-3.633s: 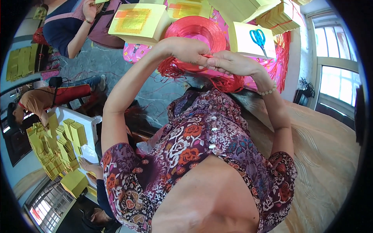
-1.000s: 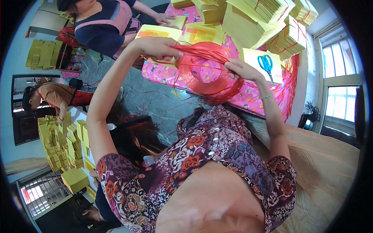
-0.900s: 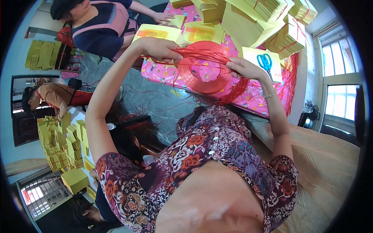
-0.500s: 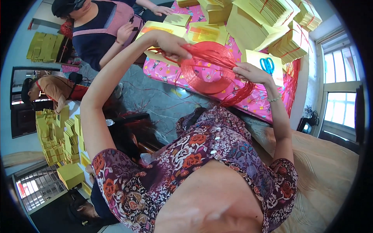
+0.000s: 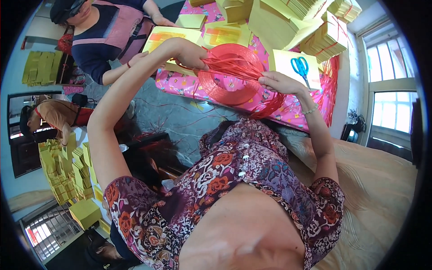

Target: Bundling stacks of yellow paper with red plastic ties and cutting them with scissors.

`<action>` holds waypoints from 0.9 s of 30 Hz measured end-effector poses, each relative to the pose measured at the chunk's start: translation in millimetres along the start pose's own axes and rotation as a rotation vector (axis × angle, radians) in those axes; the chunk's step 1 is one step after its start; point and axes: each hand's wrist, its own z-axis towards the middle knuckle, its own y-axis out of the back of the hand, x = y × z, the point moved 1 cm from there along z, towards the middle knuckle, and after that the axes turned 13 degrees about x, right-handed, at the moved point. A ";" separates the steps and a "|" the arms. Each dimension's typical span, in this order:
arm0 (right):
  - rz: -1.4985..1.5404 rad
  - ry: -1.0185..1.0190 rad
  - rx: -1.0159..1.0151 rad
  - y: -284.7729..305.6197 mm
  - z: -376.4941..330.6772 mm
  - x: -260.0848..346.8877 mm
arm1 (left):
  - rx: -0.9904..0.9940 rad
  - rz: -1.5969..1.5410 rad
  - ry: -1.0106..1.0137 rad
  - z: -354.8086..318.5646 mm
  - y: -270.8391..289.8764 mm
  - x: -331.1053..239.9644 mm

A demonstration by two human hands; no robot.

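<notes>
A bundle of red plastic strands (image 5: 234,66) stretches between my two hands, above a flat red roll of plastic strip (image 5: 229,95) on the table. My left hand (image 5: 191,54) is closed round the bundle's left end. At its other end, my right hand (image 5: 280,82) pinches the strands between thumb and fingers; their loose tails (image 5: 269,107) hang below it toward the table edge. Blue-handled scissors (image 5: 300,67) lie on yellow paper (image 5: 281,60), just beyond my right hand.
The pink patterned table cover (image 5: 173,82) bears yellow paper stacks (image 5: 325,38) at the back right. More red strands (image 5: 330,90) hang at its right end. A co-worker in a pink apron (image 5: 110,31) is at the far left. Other people and yellow bundles (image 5: 60,173) are at left.
The whole view has shifted slightly. Both my hands keep their hold on the red strands, which look more fanned out near my left hand. The co-worker's raised hand has come down.
</notes>
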 end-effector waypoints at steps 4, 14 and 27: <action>0.228 0.082 -0.153 1.1 -7.2 -13.2 | -0.297 -0.324 -0.070 -27.3 16.1 -2.2; 0.577 0.577 -0.595 8.2 -47.8 22.4 | -1.578 -1.009 -0.855 1.9 -5.7 -69.1; 0.577 0.744 -0.864 -9.3 -45.2 65.4 | -0.437 -1.048 -1.066 143.1 -2.0 -186.3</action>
